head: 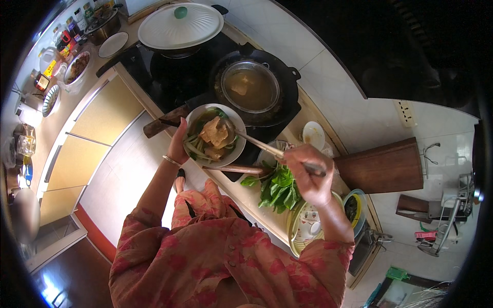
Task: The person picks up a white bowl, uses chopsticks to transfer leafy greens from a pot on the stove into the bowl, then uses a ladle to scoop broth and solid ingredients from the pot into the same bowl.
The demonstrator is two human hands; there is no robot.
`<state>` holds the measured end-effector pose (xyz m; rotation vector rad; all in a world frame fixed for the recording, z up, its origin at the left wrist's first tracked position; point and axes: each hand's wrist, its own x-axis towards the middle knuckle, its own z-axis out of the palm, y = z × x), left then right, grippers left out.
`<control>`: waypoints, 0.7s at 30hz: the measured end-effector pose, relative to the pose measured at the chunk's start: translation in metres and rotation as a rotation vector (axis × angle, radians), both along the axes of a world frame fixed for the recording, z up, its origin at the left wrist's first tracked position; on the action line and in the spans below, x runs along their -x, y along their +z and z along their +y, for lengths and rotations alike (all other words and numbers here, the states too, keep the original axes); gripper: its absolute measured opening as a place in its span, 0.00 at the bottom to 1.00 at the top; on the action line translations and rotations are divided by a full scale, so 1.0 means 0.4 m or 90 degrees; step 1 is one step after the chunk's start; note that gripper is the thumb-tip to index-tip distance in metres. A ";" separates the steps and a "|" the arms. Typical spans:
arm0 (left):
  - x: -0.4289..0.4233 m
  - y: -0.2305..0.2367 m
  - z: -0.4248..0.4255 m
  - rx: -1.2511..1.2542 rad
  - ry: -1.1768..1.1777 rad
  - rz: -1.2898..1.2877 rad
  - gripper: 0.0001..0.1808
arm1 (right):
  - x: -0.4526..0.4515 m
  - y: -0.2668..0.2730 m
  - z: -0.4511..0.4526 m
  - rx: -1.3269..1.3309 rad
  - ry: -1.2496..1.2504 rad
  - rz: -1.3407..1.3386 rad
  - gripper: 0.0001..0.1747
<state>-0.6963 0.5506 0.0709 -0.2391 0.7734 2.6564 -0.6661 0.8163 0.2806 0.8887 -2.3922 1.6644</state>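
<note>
My left hand [178, 143] grips the left rim of a white bowl [241, 151] holding broth, green stalks, leaves and browned pieces of food [214, 131]. The long handle of a ladle [262, 144] is in my right hand [310, 171]; its head lies over the food in the bowl. Just behind the bowl, a black wok [287, 90] on the cooktop holds a round metal-rimmed vessel [250, 87] with cloudy broth and a light brown piece. Beneath my right hand are green leafy vegetables [280, 188].
A lidded pan [181, 27] stands on the far burner. A wooden handle [163, 122] juts left beside the bowl, another [238, 168] below it. Right of these are a small stained dish [313, 135], a yellow basket [294, 231] with bowls, and a dark wooden board [381, 165].
</note>
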 end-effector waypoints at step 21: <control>-0.006 -0.004 -0.002 -0.040 -0.009 -0.011 0.34 | 0.038 -0.072 0.028 -0.044 -0.145 0.240 0.08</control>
